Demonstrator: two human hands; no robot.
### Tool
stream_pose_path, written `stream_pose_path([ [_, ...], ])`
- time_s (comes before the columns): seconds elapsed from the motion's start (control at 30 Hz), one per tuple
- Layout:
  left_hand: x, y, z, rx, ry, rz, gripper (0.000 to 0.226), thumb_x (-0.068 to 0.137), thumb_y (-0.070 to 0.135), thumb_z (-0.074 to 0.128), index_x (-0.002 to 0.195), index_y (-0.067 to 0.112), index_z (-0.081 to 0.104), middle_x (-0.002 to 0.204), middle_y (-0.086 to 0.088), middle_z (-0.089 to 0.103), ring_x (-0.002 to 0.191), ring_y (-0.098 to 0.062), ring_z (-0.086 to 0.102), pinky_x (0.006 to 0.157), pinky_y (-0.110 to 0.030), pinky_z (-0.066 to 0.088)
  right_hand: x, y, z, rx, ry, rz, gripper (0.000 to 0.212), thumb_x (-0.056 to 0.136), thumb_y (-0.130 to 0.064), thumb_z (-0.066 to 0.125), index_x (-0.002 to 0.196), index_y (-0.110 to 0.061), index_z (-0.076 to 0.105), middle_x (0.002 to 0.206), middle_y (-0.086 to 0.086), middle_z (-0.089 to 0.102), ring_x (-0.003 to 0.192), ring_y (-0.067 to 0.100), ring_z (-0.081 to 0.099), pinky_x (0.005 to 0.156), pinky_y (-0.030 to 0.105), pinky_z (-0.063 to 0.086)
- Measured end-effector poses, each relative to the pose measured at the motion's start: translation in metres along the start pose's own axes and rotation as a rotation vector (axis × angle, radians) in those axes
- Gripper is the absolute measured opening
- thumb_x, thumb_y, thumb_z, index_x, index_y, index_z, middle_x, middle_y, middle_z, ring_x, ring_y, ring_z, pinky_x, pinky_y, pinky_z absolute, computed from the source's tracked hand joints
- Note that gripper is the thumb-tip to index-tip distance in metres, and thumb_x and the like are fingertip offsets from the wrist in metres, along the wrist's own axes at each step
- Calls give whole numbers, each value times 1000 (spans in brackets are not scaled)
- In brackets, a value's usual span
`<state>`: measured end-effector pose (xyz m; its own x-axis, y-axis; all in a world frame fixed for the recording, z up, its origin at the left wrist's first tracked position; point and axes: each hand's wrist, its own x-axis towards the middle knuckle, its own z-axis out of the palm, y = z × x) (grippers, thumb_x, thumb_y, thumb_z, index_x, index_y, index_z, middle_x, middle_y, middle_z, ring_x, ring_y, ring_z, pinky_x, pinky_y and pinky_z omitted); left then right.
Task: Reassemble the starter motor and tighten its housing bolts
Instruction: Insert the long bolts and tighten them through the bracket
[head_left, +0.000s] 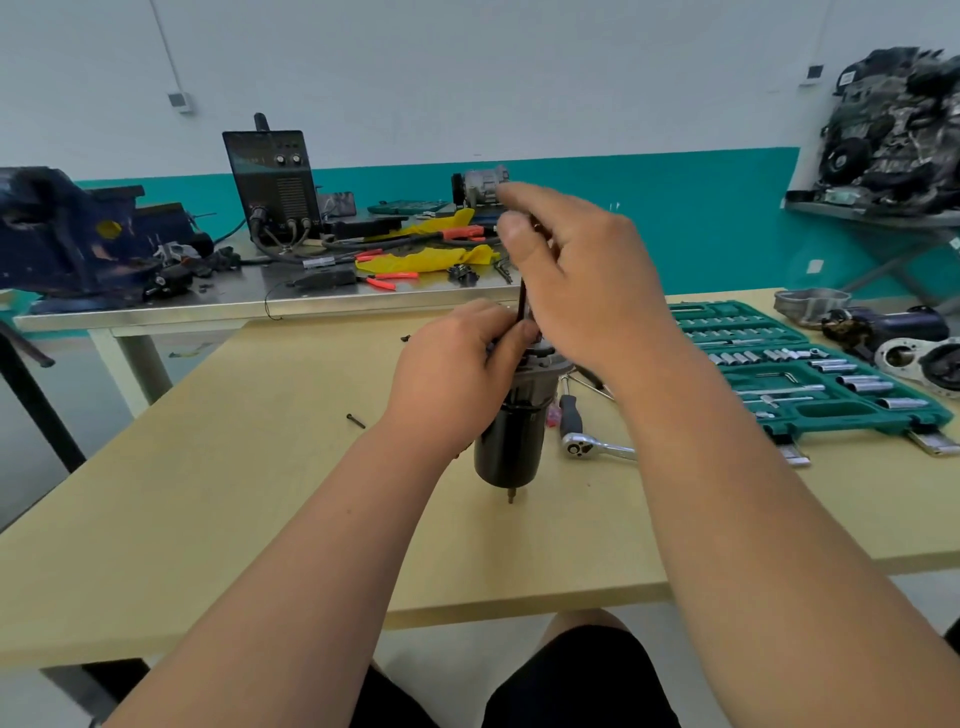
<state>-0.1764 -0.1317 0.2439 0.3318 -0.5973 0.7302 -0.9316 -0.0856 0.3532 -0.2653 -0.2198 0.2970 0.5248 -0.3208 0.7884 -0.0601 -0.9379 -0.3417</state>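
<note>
Two hands on one black cylindrical starter motor (511, 436), standing at the middle of the tan wooden table (218, 499).
Motor's long axis is roughly vertical, with a small stub at its lower end. Left hand (457, 364) grips the motor's top, fingers curled round it. Right hand (576, 280) pinches one thin dark long bolt (522, 296), held vertical above the housing. Just right of the motor lies one chrome ratchet wrench (587, 441). One open green socket case (810, 374) sits toward the right edge, one small loose screw (356, 420) to the left. Behind is a metal bench (249, 301) and a teal-and-white wall (675, 208).

The black starter motor (511, 441) stands upright on the table (260, 493), a thin dark rod (522, 296) upright above it.
</note>
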Motion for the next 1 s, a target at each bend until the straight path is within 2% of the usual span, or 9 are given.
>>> stream_pose_path([
  [0.1,0,-3,-2,-10,-31,-2,24,98,26,51,84,11,65,82,3,56,72,-16,51,60,-33,41,6,9,-16,476,-348,69,39,93,-42,39,124,-28,59,105,-14,64,83,-1,59,76,25,48],
  [0.2,-1,-1,-3,10,-42,10,22,98,27,51,89,14,67,91,3,57,78,-18,54,63,-34,43,12,14,-23,735,-368,123,23,96,-29,49,94,-20,71,77,1,63,56,11,52,51,25,48],
  [0.4,-1,1,0,4,-10,-65,24,96,32,54,93,15,70,93,4,61,80,-13,55,64,-31,44,14,-3,5,164,167,134,26,94,-30,56,77,-16,69,55,-10,53,52,5,50,54,18,39],
  [0.47,-1,0,-1,26,-29,-31,26,97,29,51,95,13,71,95,4,61,81,-14,55,68,-35,45,14,-3,9,176,163,134,28,95,-28,52,77,-14,69,55,-6,52,50,7,47,54,25,40],
  [0.6,-2,-6,-9,11,-90,6,26,99,27,48,91,11,68,92,4,57,81,-14,53,69,-37,44,16,9,-6,959,-275,311,22,98,-27,49,92,-18,68,68,-1,60,45,12,47,46,27,46],
  [0.67,-2,-7,-9,28,-98,3,25,99,27,48,92,13,67,94,4,58,84,-15,54,69,-35,44,15,14,-7,1131,-272,347,15,97,-20,53,88,-14,63,69,-1,59,46,11,48,46,28,49],
  [0.77,-2,-6,-7,6,-57,-57,22,97,30,51,94,17,68,94,6,59,82,-13,55,69,-34,47,13,10,8,845,128,380,24,88,-22,67,69,-19,53,55,-6,54,45,9,50,51,29,49],
  [0.87,-1,-5,-4,-22,-30,-54,25,97,30,51,96,14,70,96,3,63,83,-15,57,70,-39,49,6,-2,28,177,554,58,28,83,-28,71,65,-17,52,59,-10,52,50,3,43,54,13,33],
  [1.0,0,-5,-3,-2,-60,20,27,99,26,48,95,9,69,94,0,63,83,-18,57,70,-40,48,7,3,20,190,405,-63,19,91,-27,58,83,-12,66,74,-7,58,61,4,47,58,15,35],
])
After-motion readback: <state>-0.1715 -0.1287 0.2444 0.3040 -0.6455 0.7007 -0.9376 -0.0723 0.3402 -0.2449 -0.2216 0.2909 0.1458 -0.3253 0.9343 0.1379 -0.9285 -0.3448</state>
